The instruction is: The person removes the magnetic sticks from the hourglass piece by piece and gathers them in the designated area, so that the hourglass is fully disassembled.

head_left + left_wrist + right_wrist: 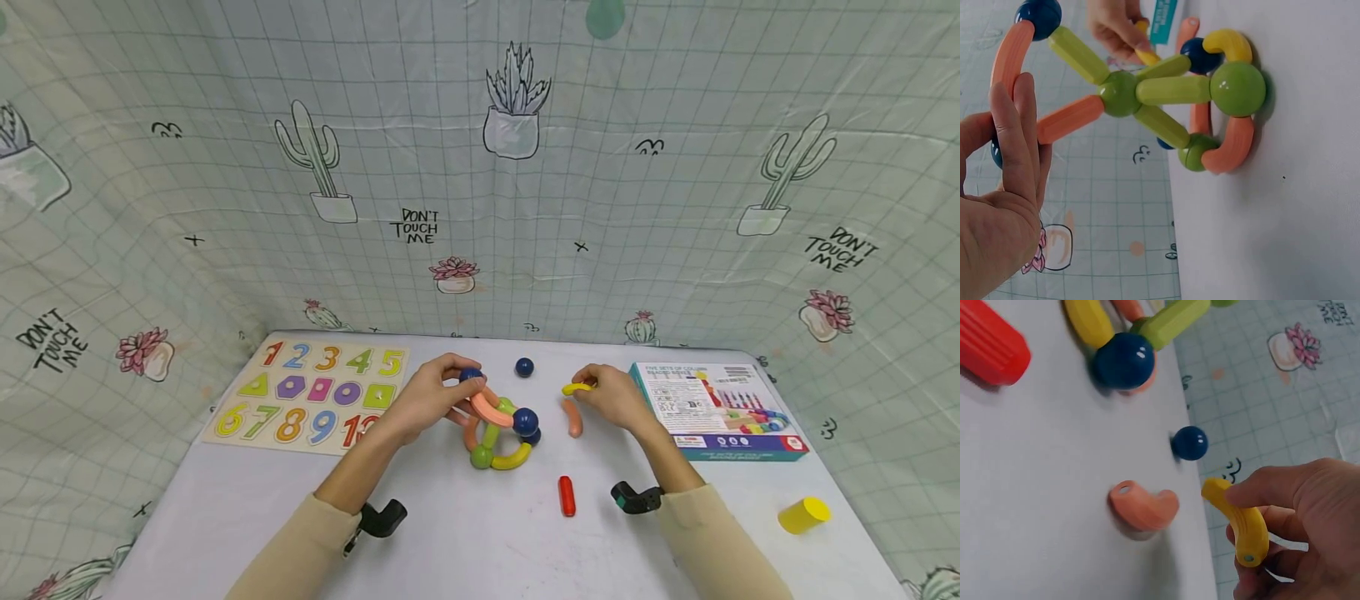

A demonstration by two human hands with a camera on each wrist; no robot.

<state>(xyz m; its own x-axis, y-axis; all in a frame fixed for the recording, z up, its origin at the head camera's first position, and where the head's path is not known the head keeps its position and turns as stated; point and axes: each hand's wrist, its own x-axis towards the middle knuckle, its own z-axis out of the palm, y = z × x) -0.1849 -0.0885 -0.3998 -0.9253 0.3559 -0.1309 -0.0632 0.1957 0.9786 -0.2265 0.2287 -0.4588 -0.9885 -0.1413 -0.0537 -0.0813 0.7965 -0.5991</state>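
Observation:
My left hand [423,400] grips a blue ball [470,375] at the upper left of a magnetic ball-and-rod structure [1119,94]. This structure has a base ring of green and blue balls joined by yellow and orange curved rods, with green rods rising to a central green ball. Above, an orange curved rod [493,410] links the gripped ball to another blue ball [526,421]. Between thumb and fingers, my right hand [615,396] pinches a yellow curved rod [1241,519], held up over the table. Below it lies a loose orange curved rod [1144,507].
A loose blue ball [524,367] sits behind the structure, and a red rod [567,497] lies in front. At left is a number puzzle board [343,346]; at right, a toy box [720,408] and a yellow cylinder [804,515]. A printed curtain [600,292] hangs behind the table.

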